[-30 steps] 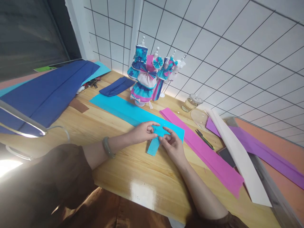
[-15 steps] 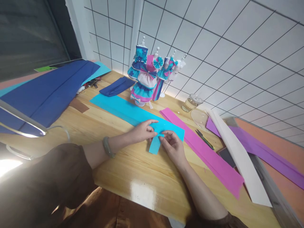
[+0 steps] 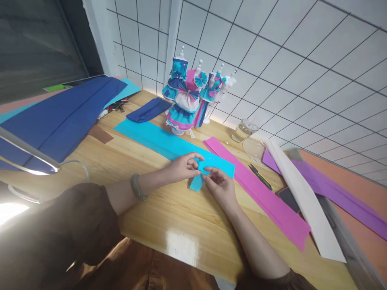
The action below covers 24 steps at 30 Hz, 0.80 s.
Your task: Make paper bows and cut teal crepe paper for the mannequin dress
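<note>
A small turquoise paper strip (image 3: 196, 184) is pinched between both hands over the wooden table. My left hand (image 3: 185, 167) closes on its left edge with thumb and fingers. From the right, my right hand (image 3: 221, 186) grips the opposite edge, thumb below and fingers above. The strip's middle looks folded, and its lower end hangs towards me. Behind it lies a long turquoise sheet (image 3: 160, 139) of what looks like crepe paper. The fingers hide part of the fold.
Small dress forms in paper dresses (image 3: 189, 100) stand at the back. A navy folded piece (image 3: 148, 110) lies left of them, a glass (image 3: 244, 131) right. Pink (image 3: 260, 191), white (image 3: 311, 205) and purple strips (image 3: 326, 187), plus a pen-like tool (image 3: 260, 177), lie at right.
The strip is folded further at its middle, and its hanging end looks shorter. Both hands have shifted only slightly, keeping hold of it.
</note>
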### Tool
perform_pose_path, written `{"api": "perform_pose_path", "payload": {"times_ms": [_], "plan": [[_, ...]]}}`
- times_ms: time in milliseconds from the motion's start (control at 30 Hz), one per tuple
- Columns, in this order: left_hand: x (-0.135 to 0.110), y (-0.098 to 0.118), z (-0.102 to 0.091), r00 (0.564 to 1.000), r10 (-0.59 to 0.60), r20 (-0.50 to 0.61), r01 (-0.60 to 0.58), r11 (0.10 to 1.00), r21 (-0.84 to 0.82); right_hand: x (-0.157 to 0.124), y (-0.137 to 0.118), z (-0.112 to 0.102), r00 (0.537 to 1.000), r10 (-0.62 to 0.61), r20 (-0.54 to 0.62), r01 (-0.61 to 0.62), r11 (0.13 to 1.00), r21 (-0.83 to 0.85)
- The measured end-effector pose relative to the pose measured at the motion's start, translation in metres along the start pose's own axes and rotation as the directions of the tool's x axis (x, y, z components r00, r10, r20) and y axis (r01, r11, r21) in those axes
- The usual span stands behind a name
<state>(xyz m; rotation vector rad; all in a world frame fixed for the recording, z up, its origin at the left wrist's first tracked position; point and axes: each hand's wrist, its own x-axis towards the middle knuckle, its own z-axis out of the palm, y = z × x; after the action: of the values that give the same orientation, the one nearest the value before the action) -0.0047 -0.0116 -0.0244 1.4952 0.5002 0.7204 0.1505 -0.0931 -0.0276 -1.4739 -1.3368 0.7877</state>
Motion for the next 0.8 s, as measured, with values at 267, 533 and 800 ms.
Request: {"api": "perform_pose_path", "payload": {"times_ms": [267, 533, 800], "plan": [[0.0, 0.0, 0.003, 0.999, -0.035, -0.042, 0.038, 0.996, 0.079, 0.0, 0.0, -0.001, 0.997, -0.065, -0.05, 0.059, 0.992, -0.109], [0.001, 0.001, 0.002, 0.998, -0.012, -0.058, 0.02, 0.991, 0.131, -0.001, -0.008, -0.004, 0.96, -0.276, -0.042, 0.255, 0.929, -0.269], [0.001, 0.0, -0.003, 0.994, 0.095, -0.06, -0.066, 0.927, 0.37, 0.0, -0.008, -0.003, 0.981, -0.189, -0.032, 0.18, 0.967, -0.182]]}}
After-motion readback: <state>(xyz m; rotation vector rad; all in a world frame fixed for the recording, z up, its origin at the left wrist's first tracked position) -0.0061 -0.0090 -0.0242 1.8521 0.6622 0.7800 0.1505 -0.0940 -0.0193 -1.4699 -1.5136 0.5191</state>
